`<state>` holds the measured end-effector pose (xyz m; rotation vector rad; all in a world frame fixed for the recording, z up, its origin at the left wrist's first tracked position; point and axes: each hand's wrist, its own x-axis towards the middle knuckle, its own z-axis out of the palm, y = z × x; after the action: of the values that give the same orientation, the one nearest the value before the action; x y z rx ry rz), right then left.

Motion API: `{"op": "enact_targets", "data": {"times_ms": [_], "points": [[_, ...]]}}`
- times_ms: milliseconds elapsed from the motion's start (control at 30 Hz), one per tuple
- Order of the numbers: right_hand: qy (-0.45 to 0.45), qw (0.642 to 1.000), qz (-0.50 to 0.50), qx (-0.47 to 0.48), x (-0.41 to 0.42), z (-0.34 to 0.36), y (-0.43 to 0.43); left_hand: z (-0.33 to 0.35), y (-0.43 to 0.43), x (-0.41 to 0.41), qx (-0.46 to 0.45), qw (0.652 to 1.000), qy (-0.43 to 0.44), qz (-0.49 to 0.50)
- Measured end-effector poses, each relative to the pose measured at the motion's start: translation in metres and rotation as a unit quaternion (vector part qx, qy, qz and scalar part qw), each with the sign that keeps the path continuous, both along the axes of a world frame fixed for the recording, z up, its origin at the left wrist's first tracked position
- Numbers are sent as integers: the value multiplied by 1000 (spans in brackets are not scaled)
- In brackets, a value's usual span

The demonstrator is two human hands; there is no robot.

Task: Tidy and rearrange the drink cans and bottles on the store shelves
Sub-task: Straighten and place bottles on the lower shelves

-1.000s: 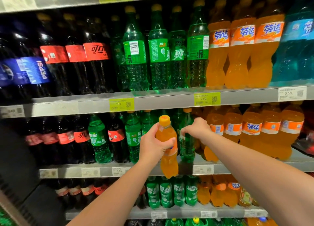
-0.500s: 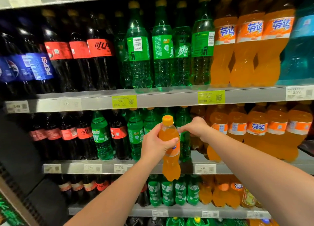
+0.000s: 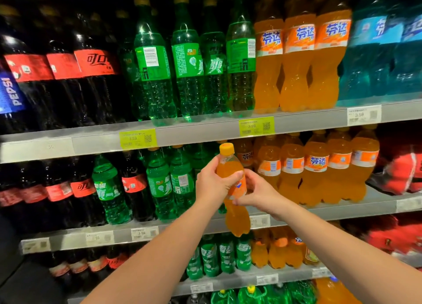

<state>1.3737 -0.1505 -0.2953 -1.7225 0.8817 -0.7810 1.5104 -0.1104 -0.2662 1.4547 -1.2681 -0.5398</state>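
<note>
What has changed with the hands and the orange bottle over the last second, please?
The right hand has let go of the green bottle on the middle shelf and come across to the small orange soda bottle, now touching its label. The left hand keeps its grip on that bottle's upper body, held upright in front of the shelf. The shelved bottles look unchanged.

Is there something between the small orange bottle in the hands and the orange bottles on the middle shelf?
Nothing visible. The small orange bottle is held in front of the shelf edge, left of the orange row.
</note>
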Motion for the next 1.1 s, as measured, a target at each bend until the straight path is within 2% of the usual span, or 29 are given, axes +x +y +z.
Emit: {"op": "enact_targets", "data": {"times_ms": [100,200,333,433,667,933,1100], "points": [[8,996,-83,-34,3,-3,-2,-1,-4,-7,3,1000,16,-21],[1,990,-134,-50,3,-3,-6,7,-6,-12,-8,996,69,-64],[-18,978,-208,-29,0,-3,-13,16,-6,-17,6,991,107,-77],[-15,967,-253,-18,-3,-5,-20,17,-3,-17,18,983,170,-71],[-1,951,-308,-31,7,7,-29,0,-4,-5,58,974,215,-45],[18,927,-370,-48,32,6,-32,-12,-7,-2,58,970,236,-31],[-13,914,-402,-45,45,1,-32,-10,-8,3,52,965,255,-27]]}}
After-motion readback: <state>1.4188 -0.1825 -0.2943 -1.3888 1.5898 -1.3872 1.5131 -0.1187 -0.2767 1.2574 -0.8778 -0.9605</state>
